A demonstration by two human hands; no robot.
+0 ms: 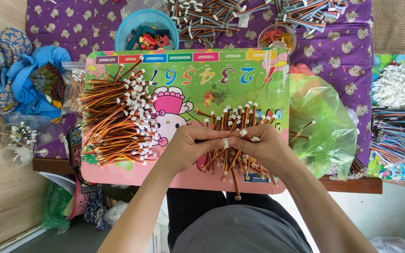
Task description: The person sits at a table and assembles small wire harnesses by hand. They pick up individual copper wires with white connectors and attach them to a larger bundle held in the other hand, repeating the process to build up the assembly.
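A small white connector point(226, 142) is pinched between the fingertips of both hands, over the near half of the pink lap board point(183, 175). The left hand point(191, 145) grasps it from one side, thumb and forefinger closed on it; the right hand point(263, 147) closes on it from the other, a second white connector showing at its fingertips. Whether the wire attached to the pinched connector runs up or down cannot be told.

Directly beneath and behind the grip lies a loose bundle of short brown, red and orange wires point(233, 126), fanned out, some ends hanging past the board's near edge. Well to the left of the grip sits a larger pile of finished wires with white connectors point(118, 124), laid roughly parallel on the same board.

Just right of the grip, a green plastic bag point(324, 122) rests partly on the board's edge, a few wires poking from it. Beyond the grip, past the board's far edge, stand a blue bowl point(147, 29) holding coloured parts, a small clear cup point(277, 38), and heaps of striped ribbon cable point(221, 18) on a purple patterned cloth point(348, 51). Far right, a mound of white connectors point(397, 86) lies above a bundle of multicoloured wires point(397, 133).
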